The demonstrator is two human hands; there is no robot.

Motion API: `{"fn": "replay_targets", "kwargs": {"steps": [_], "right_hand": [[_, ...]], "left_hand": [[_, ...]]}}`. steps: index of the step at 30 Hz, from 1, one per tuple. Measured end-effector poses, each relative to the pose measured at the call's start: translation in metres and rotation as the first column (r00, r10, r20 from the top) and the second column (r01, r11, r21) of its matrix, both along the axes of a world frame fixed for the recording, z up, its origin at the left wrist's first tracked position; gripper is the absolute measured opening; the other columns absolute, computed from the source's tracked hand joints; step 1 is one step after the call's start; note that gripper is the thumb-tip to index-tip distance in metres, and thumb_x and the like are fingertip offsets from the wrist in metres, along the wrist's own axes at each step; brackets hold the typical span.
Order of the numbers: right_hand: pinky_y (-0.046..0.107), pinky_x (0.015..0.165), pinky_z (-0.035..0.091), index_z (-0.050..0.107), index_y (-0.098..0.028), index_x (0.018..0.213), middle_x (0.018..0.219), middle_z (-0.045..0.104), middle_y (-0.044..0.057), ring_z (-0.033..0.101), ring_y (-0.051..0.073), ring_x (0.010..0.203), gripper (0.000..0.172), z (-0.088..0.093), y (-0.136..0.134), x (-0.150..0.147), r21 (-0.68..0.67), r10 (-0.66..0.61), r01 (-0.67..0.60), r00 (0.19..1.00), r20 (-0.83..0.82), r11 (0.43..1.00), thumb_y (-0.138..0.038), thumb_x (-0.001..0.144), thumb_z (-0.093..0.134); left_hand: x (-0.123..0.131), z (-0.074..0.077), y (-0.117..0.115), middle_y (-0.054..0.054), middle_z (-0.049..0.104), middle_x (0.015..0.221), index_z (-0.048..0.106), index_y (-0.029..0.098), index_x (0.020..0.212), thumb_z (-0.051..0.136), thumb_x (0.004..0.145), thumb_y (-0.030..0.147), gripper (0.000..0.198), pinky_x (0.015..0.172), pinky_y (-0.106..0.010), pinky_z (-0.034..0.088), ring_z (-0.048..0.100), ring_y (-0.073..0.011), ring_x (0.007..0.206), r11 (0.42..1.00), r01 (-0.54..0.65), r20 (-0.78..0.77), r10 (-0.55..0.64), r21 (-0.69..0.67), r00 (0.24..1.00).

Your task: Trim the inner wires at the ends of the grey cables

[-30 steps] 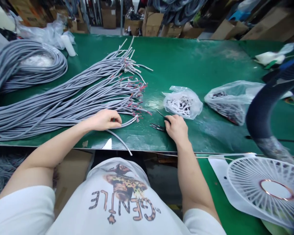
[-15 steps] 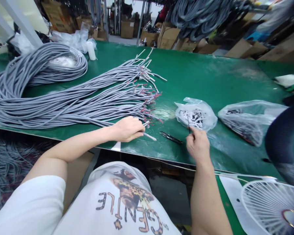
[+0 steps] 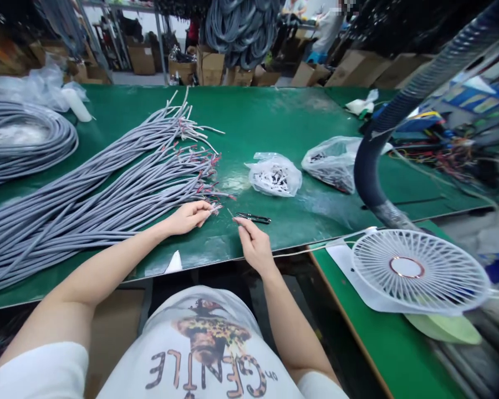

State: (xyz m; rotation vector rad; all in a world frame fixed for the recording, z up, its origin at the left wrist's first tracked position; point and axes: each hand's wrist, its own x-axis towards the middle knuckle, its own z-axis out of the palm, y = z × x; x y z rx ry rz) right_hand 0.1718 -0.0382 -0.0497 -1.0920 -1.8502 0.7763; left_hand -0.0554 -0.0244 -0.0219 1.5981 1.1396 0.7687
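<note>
Cable [image 3: 216,209], its pale end showing, is at the centre of the frame, pinched in the left hand [image 3: 190,216]; that grip is clamped just short of the end. Right of it and slightly lower, the right hand [image 3: 255,246] has thumb and finger together on a thin tool [image 3: 230,213], mostly hidden, its tip near the cable but seemingly not touching.

With so little cable past the fingers, the tip might slip and prick the left hand, or a tug might draw the cable from the pinch. Snips [image 3: 258,218] lie just beyond the right fingers, blades pointing left, and could be knocked or catch a knuckle. Neighbouring wire ends of the grey bundle [image 3: 103,191], spread from the left edge to the centre, could snag the tool.

At lower right, a white fan [image 3: 374,271] sits beside the green table [image 3: 241,124]. Farther in, right of centre, are a bag [image 3: 295,185] of white and dark bits and a larger bag [image 3: 336,147]. A dark hose [image 3: 368,160] bends past the larger one, hindering reach to the right. Boxes [image 3: 210,69] line the top.
</note>
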Motion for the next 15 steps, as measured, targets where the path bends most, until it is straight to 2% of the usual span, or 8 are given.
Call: {"fn": "replay_targets", "kwargs": {"steps": [4, 15], "right_hand": [[0.031, 0.092, 0.051, 0.067, -0.021, 0.111, 0.113, 0.069, 0.006, 0.066, 0.019, 0.103, 0.03, -0.009, 0.003, -0.015, -0.001, -0.006, 0.006, 1.0, 0.027, 1.0, -0.027, 0.091, 0.045], [0.032, 0.093, 0.052, 0.068, -0.023, 0.111, 0.114, 0.069, 0.005, 0.066, 0.02, 0.104, 0.031, -0.012, 0.008, -0.028, -0.047, -0.005, 0.009, 0.997, 0.082, 0.999, -0.026, 0.09, 0.045]], "left_hand": [[0.0, -0.013, -0.001, 0.006, 0.045, 0.055, 0.06, 0.009, 0.106, 0.046, 0.087, 0.038, 0.037, 0.052, -0.02, 0.035, 0.042, -0.0076, 0.049, 1.0, -0.02, 0.01, 0.02, 0.022, 1.0], [-0.001, -0.019, 0.002, 0.002, 0.047, 0.061, 0.063, 0.011, 0.107, 0.047, 0.087, 0.035, 0.036, 0.05, -0.02, 0.031, 0.038, -0.0085, 0.053, 0.995, -0.082, 0.033, 0.08, 0.048, 0.996]]}}
